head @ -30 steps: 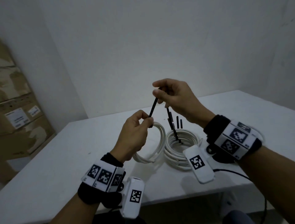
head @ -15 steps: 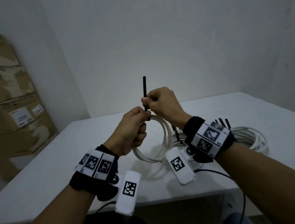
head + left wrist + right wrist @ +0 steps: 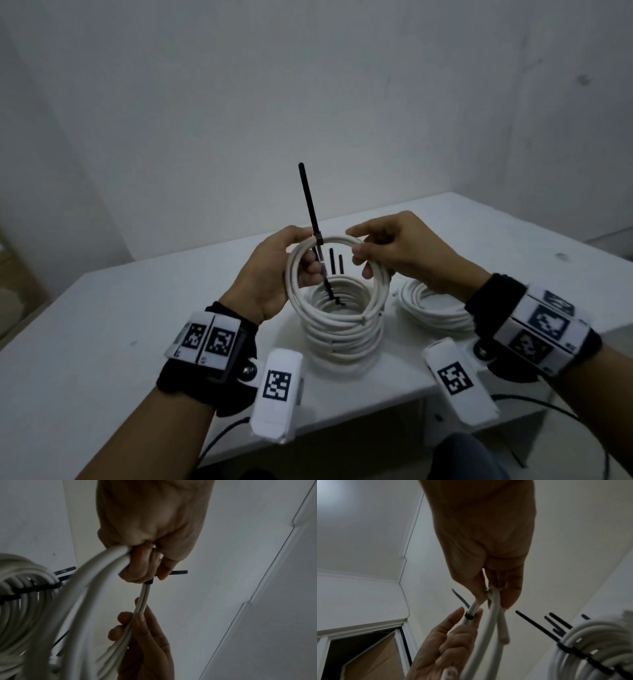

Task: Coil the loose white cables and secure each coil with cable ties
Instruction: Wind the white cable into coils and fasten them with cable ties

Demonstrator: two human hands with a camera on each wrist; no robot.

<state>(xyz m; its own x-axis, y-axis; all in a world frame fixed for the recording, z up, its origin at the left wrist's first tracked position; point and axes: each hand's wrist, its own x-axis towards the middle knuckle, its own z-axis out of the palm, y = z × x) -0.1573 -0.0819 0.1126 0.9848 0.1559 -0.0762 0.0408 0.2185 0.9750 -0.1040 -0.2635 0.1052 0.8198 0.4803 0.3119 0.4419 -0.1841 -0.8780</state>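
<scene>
Round white cable coil (image 3: 337, 281), black tie (image 3: 310, 202) cinched.

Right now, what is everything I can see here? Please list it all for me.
Held cable coil: one, white, lifted between both hands.
Cable tie: one, black, cinched round held coil, tail sticking up.
Tied coils: at least two, white, on the table, black ties on the nearer one.
Table: one, white.
Cardboard boxes: brown, far left.
Wrist cameras: two, white, marker-tagged.
Left hand: grips coil by the tie.
Right hand: grips coil's right side.
</scene>
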